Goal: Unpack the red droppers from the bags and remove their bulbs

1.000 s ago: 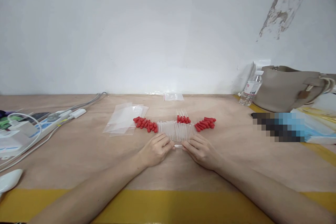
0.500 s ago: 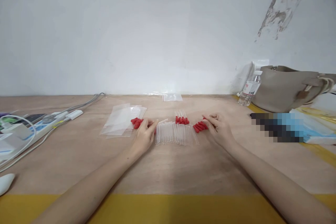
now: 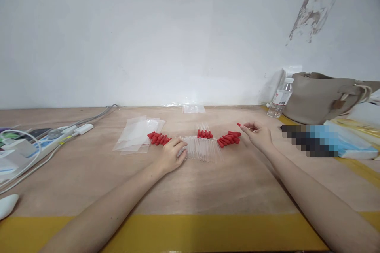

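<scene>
My right hand point(image 3: 257, 135) pinches a small red rubber bulb point(image 3: 239, 124) between thumb and fingertips, just above and right of the right-hand pile of red bulbs point(image 3: 228, 139). With fingers curled, my left hand point(image 3: 173, 155) rests at the left end of a row of thin clear tubes point(image 3: 202, 149). What its fingertips hold is hidden among the tubes. Another pile of red bulbs point(image 3: 158, 138) lies behind the left hand. Several tubes fitted with red bulbs point(image 3: 204, 134) lie behind the row.
Clear plastic bags point(image 3: 133, 132) lie at the left, and a small bag point(image 3: 194, 109) is by the wall. A power strip point(image 3: 47, 142) with cables stands far left. On the right are a water bottle point(image 3: 280, 99), a grey handbag point(image 3: 317, 99) and a blue-white packet point(image 3: 353, 142).
My left hand has moved right and down onto the tubes; the clear tube it pinched no longer shows. My right hand has shifted right, away from its pile, with the red bulb.
</scene>
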Motion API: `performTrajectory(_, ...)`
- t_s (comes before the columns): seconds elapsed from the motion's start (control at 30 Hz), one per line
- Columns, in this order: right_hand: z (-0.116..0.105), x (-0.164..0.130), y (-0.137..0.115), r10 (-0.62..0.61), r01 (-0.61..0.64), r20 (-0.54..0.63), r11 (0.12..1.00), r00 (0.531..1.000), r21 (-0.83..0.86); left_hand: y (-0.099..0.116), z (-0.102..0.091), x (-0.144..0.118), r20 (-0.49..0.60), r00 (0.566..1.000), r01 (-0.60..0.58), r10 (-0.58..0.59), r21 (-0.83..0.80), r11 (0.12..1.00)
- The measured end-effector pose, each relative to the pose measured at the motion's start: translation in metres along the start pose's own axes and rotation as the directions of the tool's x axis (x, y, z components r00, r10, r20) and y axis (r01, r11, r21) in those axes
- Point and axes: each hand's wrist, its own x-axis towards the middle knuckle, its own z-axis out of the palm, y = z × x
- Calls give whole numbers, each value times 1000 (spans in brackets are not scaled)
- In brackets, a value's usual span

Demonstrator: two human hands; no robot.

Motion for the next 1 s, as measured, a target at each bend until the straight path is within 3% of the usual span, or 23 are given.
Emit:
performTrajectory(0.3, 5, -2, 2, 42, -45, 35, 996, 998, 71, 9, -12, -6, 95, 995, 11, -20, 87, 996)
performTrajectory(0.4, 6, -6, -4, -92, 89, 67, 994, 993, 56, 9, -11, -7, 92, 996, 6, -13, 74, 997)
performTrajectory(0.53, 9, -12, -10, -305, 322, 146, 940, 941, -114, 9, -11, -7, 103, 995, 8, -15, 67, 998)
performTrajectory(0.67, 9, -17, -16, -370, 424, 218, 851, 903, -311, 9, -11, -7, 104, 994, 17, -24, 68, 998)
performTrajectory(0.8, 8, -16, -17, -386, 442, 226, 839, 894, -317, 8, -11, -7, 105, 994, 19, -25, 64, 998)
performTrajectory(1.0, 9, -9, -4, -350, 362, 95, 912, 932, -193, 8, -12, -7, 115, 993, 4, -11, 63, 998)
